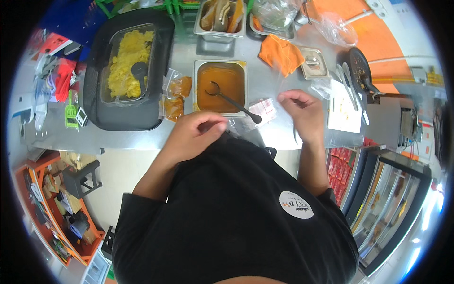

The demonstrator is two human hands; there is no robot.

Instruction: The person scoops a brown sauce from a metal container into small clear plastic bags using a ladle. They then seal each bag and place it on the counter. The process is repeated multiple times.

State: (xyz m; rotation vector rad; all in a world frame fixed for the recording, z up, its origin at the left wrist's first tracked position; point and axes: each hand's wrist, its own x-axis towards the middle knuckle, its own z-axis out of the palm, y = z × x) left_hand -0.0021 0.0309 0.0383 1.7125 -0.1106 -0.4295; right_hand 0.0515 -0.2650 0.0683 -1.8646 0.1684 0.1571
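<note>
My left hand [202, 133], fingers curled and thumb near the fingertips, hangs at the table's front edge beside clear plastic; whether it grips any is unclear. To the right, my right hand [303, 112] has its thumb and forefinger close together, with a faint, blurred transparent film above them; a hold on it cannot be made out. Between and beyond the hands stands a steel pan [246, 85] of orange-brown sauce, a black ladle [236, 103] resting across its near rim. Filled clear bags [174, 108] lie left of the pan, and a stack of clear, red-marked bags [263, 110] lies right.
A black tray [94, 103] at left holds a container of yellow food [129, 60] with a black scoop. Behind are steel pans [220, 34] and an orange cloth [280, 53]. At right lie a steel lid [314, 62], a white cutting board [344, 120], tongs and a frying pan [358, 60].
</note>
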